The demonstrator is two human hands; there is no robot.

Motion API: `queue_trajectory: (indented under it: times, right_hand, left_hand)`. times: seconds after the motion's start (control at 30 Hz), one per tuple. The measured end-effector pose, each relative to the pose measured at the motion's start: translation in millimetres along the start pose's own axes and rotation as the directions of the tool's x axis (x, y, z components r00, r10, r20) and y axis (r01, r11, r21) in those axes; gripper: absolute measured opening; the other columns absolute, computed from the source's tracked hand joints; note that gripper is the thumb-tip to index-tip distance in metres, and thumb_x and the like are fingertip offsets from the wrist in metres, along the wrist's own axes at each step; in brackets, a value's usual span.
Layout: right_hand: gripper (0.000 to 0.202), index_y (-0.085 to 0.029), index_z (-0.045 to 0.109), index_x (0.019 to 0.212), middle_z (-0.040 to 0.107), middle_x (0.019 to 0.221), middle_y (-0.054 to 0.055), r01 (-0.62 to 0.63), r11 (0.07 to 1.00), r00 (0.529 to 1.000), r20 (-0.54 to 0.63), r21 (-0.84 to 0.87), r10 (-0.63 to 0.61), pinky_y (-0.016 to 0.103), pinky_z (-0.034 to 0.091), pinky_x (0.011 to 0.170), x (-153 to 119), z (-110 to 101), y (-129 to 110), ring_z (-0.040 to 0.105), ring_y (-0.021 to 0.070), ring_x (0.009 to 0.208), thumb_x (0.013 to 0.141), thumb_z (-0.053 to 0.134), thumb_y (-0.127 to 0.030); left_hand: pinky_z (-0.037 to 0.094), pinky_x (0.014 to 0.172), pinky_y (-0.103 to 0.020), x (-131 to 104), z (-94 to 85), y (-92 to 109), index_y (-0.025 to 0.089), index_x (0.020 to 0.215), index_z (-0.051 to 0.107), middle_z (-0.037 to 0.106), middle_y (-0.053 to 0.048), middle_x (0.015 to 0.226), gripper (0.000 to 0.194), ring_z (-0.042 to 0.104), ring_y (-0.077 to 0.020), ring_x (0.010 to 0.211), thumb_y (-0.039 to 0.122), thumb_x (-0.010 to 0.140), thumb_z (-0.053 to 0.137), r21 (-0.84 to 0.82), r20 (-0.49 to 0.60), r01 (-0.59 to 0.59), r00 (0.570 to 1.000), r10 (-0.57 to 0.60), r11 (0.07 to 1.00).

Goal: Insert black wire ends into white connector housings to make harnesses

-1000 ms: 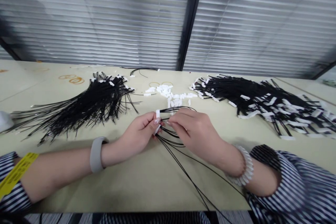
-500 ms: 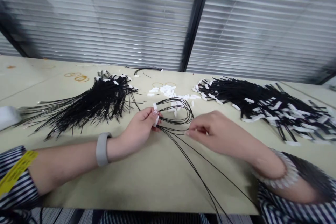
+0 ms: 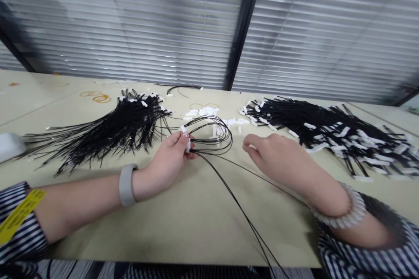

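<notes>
Between thumb and fingers, my left hand (image 3: 175, 150) pinches two white connectors (image 3: 188, 144) of a black cable harness. From them the black wires (image 3: 229, 133) curve out to the right in several loops. Loose wire ends (image 3: 240, 207) trail down over the table's front edge, and one thin wire passes below my right hand (image 3: 278, 157). That hand is apart from the loops, to their right, its thumb and index finger curled close together. Whether anything small is between those fingertips cannot be made out.
A black wire pile (image 3: 121, 126) lies left, another with white connectors (image 3: 304, 117) right. Small white connectors (image 3: 209, 112) are scattered at the middle behind the loops. Yellow rubber bands (image 3: 98, 96) lie back left, a white object (image 3: 11, 147) at the far left. Blinds stand behind the table (image 3: 183, 226).
My left hand has shifted slightly left with the connectors and loops. My right hand has moved away from the wires, slightly right, and no longer touches the loops.
</notes>
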State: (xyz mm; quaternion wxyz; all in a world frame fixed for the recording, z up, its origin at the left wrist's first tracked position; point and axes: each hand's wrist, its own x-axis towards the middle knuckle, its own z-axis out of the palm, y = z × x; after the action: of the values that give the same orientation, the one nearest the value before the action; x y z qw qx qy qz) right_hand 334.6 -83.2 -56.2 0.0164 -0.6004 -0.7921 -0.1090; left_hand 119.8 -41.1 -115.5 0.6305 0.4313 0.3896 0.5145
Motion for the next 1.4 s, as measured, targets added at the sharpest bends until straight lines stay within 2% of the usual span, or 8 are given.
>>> queue_trajectory:
  times: [0.2,0.37,0.57,0.7,0.83,0.93,1.1,1.4]
  right_hand:
    - [0.02,-0.023,0.062,0.079,0.058,0.06,0.004,0.132,0.984,0.985,0.095,0.12,-0.144,0.026,0.03,0.048,-0.6,7.1,-5.8,0.054,0.0174,0.057,0.081,0.045,-0.034]
    - [0.022,-0.017,0.062,0.087,0.059,0.058,0.005,-0.086,0.992,0.987,-0.131,0.091,0.098,0.03,0.037,0.049,7.6,7.8,-0.1,0.056,0.0192,0.053,0.083,0.041,-0.024]
    - [0.028,-0.02,0.059,0.107,0.053,0.12,0.009,0.166,0.602,0.774,-0.482,0.781,0.411,0.042,0.048,0.08,5.4,-16.8,12.9,0.049,0.0245,0.111,0.082,0.052,-0.03]
    - [0.023,-0.027,0.054,0.108,0.057,0.104,0.007,0.416,0.355,0.584,-0.545,0.837,0.602,0.034,0.049,0.067,-0.5,-27.7,6.8,0.058,0.0185,0.091,0.087,0.043,-0.025]
    - [0.051,-0.029,0.022,0.129,0.056,0.068,0.0,0.304,0.371,0.829,-0.436,0.877,0.35,0.024,0.037,0.042,0.7,-17.8,-7.5,0.054,0.0144,0.06,0.084,0.043,-0.016]
    - [0.025,-0.02,0.032,0.111,0.055,0.07,0.0,0.19,0.532,0.951,-0.288,0.825,0.108,0.026,0.042,0.051,2.6,-6.5,-21.4,0.051,0.0123,0.059,0.086,0.038,-0.018]
    - [0.013,-0.019,0.051,0.087,0.055,0.084,0.003,0.196,0.723,0.967,-0.253,0.662,-0.031,0.028,0.044,0.068,3.0,1.2,-31.6,0.052,0.0128,0.076,0.087,0.038,-0.018]
    - [0.018,-0.019,0.055,0.094,0.064,0.075,-0.003,0.206,0.698,0.94,-0.337,0.686,0.053,0.022,0.044,0.064,5.0,14.3,-43.7,0.057,0.0088,0.067,0.079,0.05,-0.011]
  left_hand:
    - [0.044,0.057,-0.024,2.2,0.1,-0.7,0.016,0.072,0.05,0.047,0.002,0.071,0.015,0.045,-0.0092,0.063,0.029,0.079,0.054,-0.057,-0.007,0.005,1.0,-0.005,0.998]
    - [0.044,0.059,-0.024,2.2,1.9,0.7,0.016,0.072,0.05,0.047,0.001,0.071,0.014,0.046,-0.009,0.063,0.027,0.081,0.052,-0.091,-0.01,0.007,1.0,-0.008,0.996]
    - [0.045,0.06,-0.027,0.5,2.9,2.0,0.016,0.071,0.05,0.047,0.001,0.067,0.017,0.047,-0.01,0.061,0.029,0.081,0.05,-0.007,-0.007,0.022,1.0,-0.023,1.0]
    - [0.045,0.058,-0.025,-2.7,4.9,3.0,0.016,0.072,0.05,0.047,0.002,0.065,0.018,0.046,-0.0104,0.06,0.032,0.08,0.05,0.117,0.048,-0.005,0.999,-0.001,0.993]
    - [0.045,0.057,-0.023,-7.4,6.7,5.1,0.016,0.074,0.051,0.048,0.001,0.066,0.019,0.047,-0.0107,0.062,0.032,0.083,0.045,0.283,0.143,-0.072,0.989,0.032,0.956]
    - [0.045,0.056,-0.021,-10.0,6.1,6.2,0.017,0.075,0.052,0.048,0.001,0.066,0.019,0.046,-0.0106,0.062,0.03,0.085,0.043,0.342,0.205,-0.142,0.976,0.074,0.929]
    - [0.045,0.054,-0.022,-12.3,4.9,6.2,0.018,0.075,0.052,0.047,0.001,0.065,0.02,0.046,-0.0113,0.06,0.031,0.085,0.041,0.374,0.262,-0.193,0.96,0.096,0.907]
    - [0.042,0.058,-0.025,-13.0,4.6,3.2,0.018,0.074,0.047,0.046,0.002,0.065,0.022,0.045,-0.0112,0.06,0.032,0.087,0.037,0.44,0.388,-0.27,0.917,0.089,0.857]
